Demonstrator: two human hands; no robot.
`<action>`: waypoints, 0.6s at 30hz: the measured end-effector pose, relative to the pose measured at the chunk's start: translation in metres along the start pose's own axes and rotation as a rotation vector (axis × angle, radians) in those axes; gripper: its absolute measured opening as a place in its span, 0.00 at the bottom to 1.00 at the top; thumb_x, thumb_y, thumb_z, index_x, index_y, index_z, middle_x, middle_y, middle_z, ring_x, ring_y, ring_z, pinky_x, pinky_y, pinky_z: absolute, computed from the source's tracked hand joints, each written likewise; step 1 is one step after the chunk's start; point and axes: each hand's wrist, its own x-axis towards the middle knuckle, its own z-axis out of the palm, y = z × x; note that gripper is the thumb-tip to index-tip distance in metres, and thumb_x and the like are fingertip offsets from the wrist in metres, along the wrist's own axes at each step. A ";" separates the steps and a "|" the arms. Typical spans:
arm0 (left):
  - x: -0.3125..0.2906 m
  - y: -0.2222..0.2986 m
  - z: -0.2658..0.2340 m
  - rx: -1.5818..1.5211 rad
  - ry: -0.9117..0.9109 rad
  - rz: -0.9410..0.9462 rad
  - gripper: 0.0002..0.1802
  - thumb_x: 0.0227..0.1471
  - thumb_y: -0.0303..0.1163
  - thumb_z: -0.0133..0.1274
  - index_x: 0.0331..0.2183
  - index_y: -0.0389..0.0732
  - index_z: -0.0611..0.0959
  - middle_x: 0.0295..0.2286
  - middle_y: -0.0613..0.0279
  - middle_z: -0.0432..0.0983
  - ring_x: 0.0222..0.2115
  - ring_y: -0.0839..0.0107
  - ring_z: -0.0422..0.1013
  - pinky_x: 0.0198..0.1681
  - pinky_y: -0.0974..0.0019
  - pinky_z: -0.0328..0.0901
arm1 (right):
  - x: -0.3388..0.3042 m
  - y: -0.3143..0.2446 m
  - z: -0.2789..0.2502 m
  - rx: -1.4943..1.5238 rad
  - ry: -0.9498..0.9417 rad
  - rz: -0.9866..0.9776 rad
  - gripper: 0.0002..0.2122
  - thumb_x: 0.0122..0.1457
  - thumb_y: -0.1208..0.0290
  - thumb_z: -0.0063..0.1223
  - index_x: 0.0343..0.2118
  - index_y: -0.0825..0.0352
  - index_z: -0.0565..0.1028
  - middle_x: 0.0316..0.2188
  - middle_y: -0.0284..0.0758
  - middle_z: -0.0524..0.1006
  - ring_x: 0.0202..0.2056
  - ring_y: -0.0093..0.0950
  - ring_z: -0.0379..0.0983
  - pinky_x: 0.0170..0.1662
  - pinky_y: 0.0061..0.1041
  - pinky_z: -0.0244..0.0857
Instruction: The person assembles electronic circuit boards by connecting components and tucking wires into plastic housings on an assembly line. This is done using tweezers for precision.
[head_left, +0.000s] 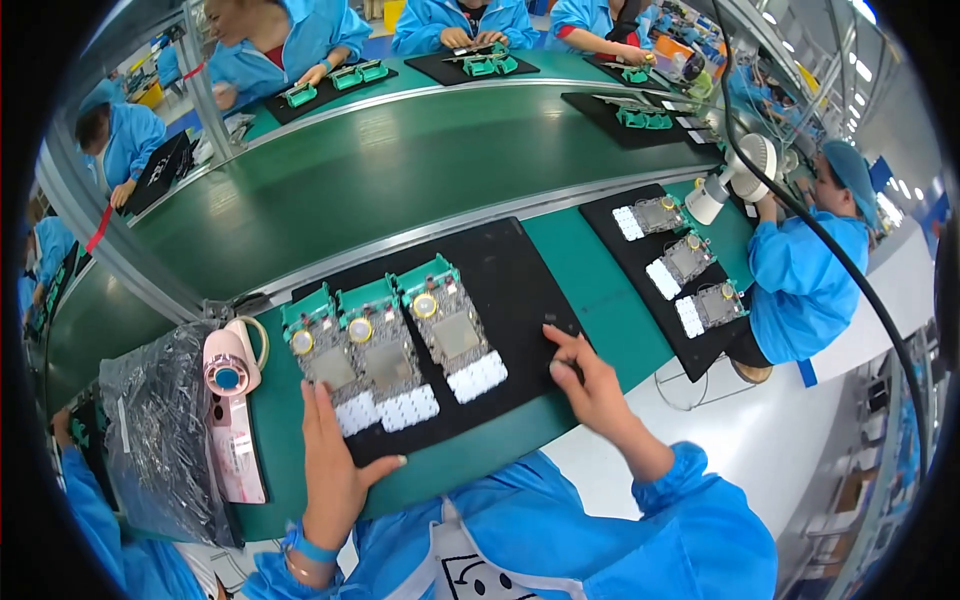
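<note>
Circuit boards [388, 364], three, lie on one mat [520, 290], left hand [332, 468] beside them, fingers wide, right hand [598, 392], fingers narrowly parted, at its edge

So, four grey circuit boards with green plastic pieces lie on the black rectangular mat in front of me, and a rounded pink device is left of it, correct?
Not quite: the head view shows three grey circuit boards with green plastic pieces, not four, on the black rectangular mat in front of you. The rounded pink device is left of it, as you said.
</note>
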 end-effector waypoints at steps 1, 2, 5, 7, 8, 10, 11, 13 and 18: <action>0.018 -0.003 0.007 -0.002 -0.003 0.022 0.65 0.28 0.35 0.71 0.60 0.30 0.46 0.58 0.30 0.41 0.60 0.41 0.45 0.61 0.54 0.46 | 0.015 0.009 -0.003 0.062 0.012 0.040 0.03 0.59 0.75 0.47 0.33 0.67 0.68 0.55 0.44 0.67 0.58 0.38 0.60 0.61 0.38 0.46; 0.031 -0.009 0.011 0.059 0.016 0.043 0.64 0.31 0.39 0.69 0.60 0.29 0.46 0.59 0.33 0.43 0.60 0.40 0.44 0.61 0.47 0.44 | 0.035 0.017 -0.001 0.068 0.016 0.035 0.03 0.59 0.75 0.47 0.33 0.67 0.68 0.55 0.44 0.67 0.58 0.38 0.60 0.61 0.38 0.46; 0.075 -0.021 0.022 0.170 0.033 -0.056 0.63 0.34 0.47 0.66 0.60 0.28 0.45 0.59 0.39 0.46 0.61 0.40 0.40 0.58 0.35 0.38 | 0.096 0.031 0.006 -0.001 -0.036 -0.095 0.05 0.61 0.71 0.45 0.36 0.66 0.67 0.53 0.43 0.69 0.59 0.39 0.60 0.61 0.40 0.44; 0.104 -0.028 0.028 0.219 0.068 -0.063 0.63 0.36 0.51 0.64 0.59 0.28 0.46 0.59 0.39 0.46 0.61 0.41 0.39 0.59 0.35 0.36 | 0.141 0.046 0.016 -0.050 -0.024 -0.140 0.08 0.62 0.68 0.44 0.39 0.66 0.67 0.51 0.43 0.70 0.58 0.41 0.61 0.61 0.46 0.39; 0.118 -0.033 0.031 0.226 0.088 -0.079 0.62 0.37 0.52 0.63 0.59 0.28 0.46 0.59 0.39 0.46 0.61 0.41 0.39 0.59 0.35 0.36 | 0.165 0.058 0.026 -0.058 -0.005 -0.168 0.10 0.62 0.67 0.43 0.42 0.66 0.67 0.50 0.43 0.71 0.56 0.41 0.62 0.62 0.52 0.36; 0.153 -0.039 0.041 0.228 0.107 -0.140 0.61 0.38 0.52 0.63 0.59 0.29 0.47 0.60 0.40 0.45 0.62 0.46 0.39 0.59 0.35 0.35 | 0.209 0.076 0.034 -0.018 0.064 -0.153 0.10 0.61 0.67 0.45 0.41 0.66 0.68 0.47 0.43 0.73 0.55 0.39 0.64 0.61 0.51 0.36; 0.167 -0.048 0.044 0.211 0.125 -0.149 0.60 0.39 0.52 0.62 0.60 0.31 0.47 0.59 0.40 0.46 0.62 0.47 0.40 0.59 0.35 0.34 | 0.227 0.072 0.036 -0.017 0.074 -0.158 0.10 0.61 0.67 0.45 0.41 0.66 0.68 0.47 0.43 0.73 0.55 0.39 0.64 0.61 0.51 0.36; 0.197 -0.059 0.045 0.165 0.128 -0.232 0.59 0.41 0.54 0.60 0.61 0.36 0.46 0.59 0.41 0.49 0.62 0.49 0.41 0.58 0.34 0.32 | 0.255 0.067 0.042 -0.127 0.119 -0.103 0.09 0.62 0.67 0.44 0.39 0.67 0.67 0.43 0.42 0.76 0.49 0.32 0.69 0.54 0.32 0.58; 0.246 -0.050 0.049 0.201 0.197 -0.462 0.54 0.42 0.59 0.56 0.62 0.45 0.50 0.59 0.46 0.51 0.62 0.55 0.44 0.57 0.30 0.30 | 0.267 0.063 0.048 0.335 0.513 -0.139 0.11 0.63 0.69 0.43 0.43 0.71 0.66 0.27 0.35 0.77 0.29 0.24 0.73 0.36 0.23 0.65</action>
